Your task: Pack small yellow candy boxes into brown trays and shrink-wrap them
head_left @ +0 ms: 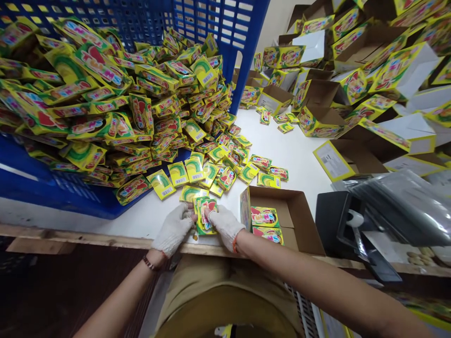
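Observation:
Both my hands wear white knit gloves with bare fingertips and meet at the table's front edge. Between them stands a small stack of yellow-green candy packs (206,216) with a red fruit print. My left hand (175,229) grips the stack from its left side, fingers curled. From the other side my right hand (223,222) closes on it, thumb over the front pack. Just right of that hand sits an open brown cardboard box (305,225) with rows of the same packs (265,217) along its left part. Loose packs (195,168) lie beyond my hands.
A large blue crate (243,56) heaped with packs (116,103) spills onto the white table (278,145) at left. Open printed boxes (359,84) pile up at the back right. A black tape dispenser (334,220) and clear plastic sheets (401,202) lie at right.

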Available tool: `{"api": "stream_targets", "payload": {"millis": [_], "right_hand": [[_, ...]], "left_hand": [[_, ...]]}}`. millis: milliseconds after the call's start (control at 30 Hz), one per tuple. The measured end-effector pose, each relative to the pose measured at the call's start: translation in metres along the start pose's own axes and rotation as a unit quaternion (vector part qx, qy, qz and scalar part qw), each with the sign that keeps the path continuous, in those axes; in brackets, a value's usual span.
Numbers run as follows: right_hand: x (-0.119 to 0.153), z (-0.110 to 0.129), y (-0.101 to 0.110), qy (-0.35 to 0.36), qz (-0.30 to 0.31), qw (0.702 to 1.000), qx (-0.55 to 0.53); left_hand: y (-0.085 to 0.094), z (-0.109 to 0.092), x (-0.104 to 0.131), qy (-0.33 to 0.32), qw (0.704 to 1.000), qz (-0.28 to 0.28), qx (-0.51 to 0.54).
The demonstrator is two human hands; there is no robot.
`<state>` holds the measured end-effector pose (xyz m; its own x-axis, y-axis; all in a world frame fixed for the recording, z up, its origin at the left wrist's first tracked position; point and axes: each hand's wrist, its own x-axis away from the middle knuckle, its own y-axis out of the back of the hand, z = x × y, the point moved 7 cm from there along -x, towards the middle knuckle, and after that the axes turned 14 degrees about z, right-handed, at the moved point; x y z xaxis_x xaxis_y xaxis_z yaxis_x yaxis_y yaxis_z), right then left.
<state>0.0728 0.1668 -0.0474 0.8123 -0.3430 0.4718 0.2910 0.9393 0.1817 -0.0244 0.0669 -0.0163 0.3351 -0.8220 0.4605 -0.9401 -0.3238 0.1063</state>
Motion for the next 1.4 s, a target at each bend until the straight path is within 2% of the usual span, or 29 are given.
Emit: {"api": "stream_targets", "payload": {"millis": [67,167,333,400,467,500,533,567,600,633,667,700,767,833,900,967,1033,1133,1233,1333,1400], "right_hand": [[0.001,-0.005,0.005,-0.048,-0.03,0.995,-0.082],[0.006,-0.001,0.011,-0.045,-0.038,0.986,-0.153],[0.016,0.019,0.006,0.002,0.072,0.978,-0.195],[0.023,0.031,0.01,-0.012,0.082,0.989,-0.119],[0.032,0.049,0.014,-0.035,0.081,0.995,0.047],[0.036,0.06,0.014,-0.034,0.087,0.983,0.159],[0.04,0.071,0.011,-0.025,0.096,0.956,0.276],[0.042,0.08,0.005,-0.008,0.107,0.917,0.385],[0.045,0.087,-0.002,0.013,0.115,0.872,0.475],[0.046,0.091,-0.009,0.038,0.118,0.832,0.541],[0.046,0.092,-0.015,0.062,0.115,0.804,0.58],[0.046,0.092,-0.019,0.083,0.105,0.792,0.596],[0.045,0.088,-0.019,0.123,0.075,0.797,0.586],[0.045,0.081,-0.014,0.154,0.055,0.816,0.555],[0.043,0.072,-0.006,0.158,0.054,0.829,0.534],[0.039,0.065,-0.001,0.145,0.069,0.833,0.529],[0.035,0.064,0.0,0.138,0.085,0.833,0.529],[0.031,0.07,-0.002,0.145,0.071,0.818,0.552],[0.03,0.073,-0.011,0.173,0.058,0.78,0.598],[0.03,0.07,-0.024,0.18,0.097,0.757,0.62],[0.03,0.074,-0.021,0.156,0.118,0.776,0.599]], "left_hand": [[-0.004,0.002,0.004,-0.002,0.998,0.031,0.058],[0.002,-0.007,0.005,-0.046,0.997,0.064,-0.007],[0.011,-0.023,-0.006,-0.154,0.961,0.09,-0.211],[0.013,-0.031,-0.011,-0.2,0.924,0.067,-0.318],[0.013,-0.04,-0.016,-0.232,0.86,0.025,-0.454],[0.015,-0.044,-0.019,-0.233,0.826,0.005,-0.513],[0.016,-0.047,-0.024,-0.226,0.8,-0.007,-0.556],[0.019,-0.05,-0.029,-0.213,0.784,-0.009,-0.583],[0.022,-0.053,-0.033,-0.202,0.78,0.0,-0.593],[0.024,-0.055,-0.038,-0.193,0.786,0.02,-0.587],[0.026,-0.056,-0.041,-0.183,0.8,0.049,-0.569],[0.026,-0.056,-0.043,-0.171,0.818,0.084,-0.543],[0.025,-0.052,-0.042,-0.143,0.856,0.148,-0.474],[0.021,-0.046,-0.035,-0.122,0.892,0.173,-0.399],[0.017,-0.04,-0.024,-0.12,0.933,0.141,-0.31],[0.012,-0.033,-0.013,-0.129,0.968,0.066,-0.207],[0.005,-0.023,-0.002,-0.126,0.985,-0.021,-0.119],[-0.008,-0.011,0.006,-0.112,0.983,-0.119,-0.078],[-0.013,-0.002,0.004,-0.114,0.977,-0.182,-0.009],[-0.01,0.007,-0.006,-0.123,0.968,-0.172,0.131],[-0.004,0.004,-0.01,-0.139,0.963,-0.159,0.169]]}}
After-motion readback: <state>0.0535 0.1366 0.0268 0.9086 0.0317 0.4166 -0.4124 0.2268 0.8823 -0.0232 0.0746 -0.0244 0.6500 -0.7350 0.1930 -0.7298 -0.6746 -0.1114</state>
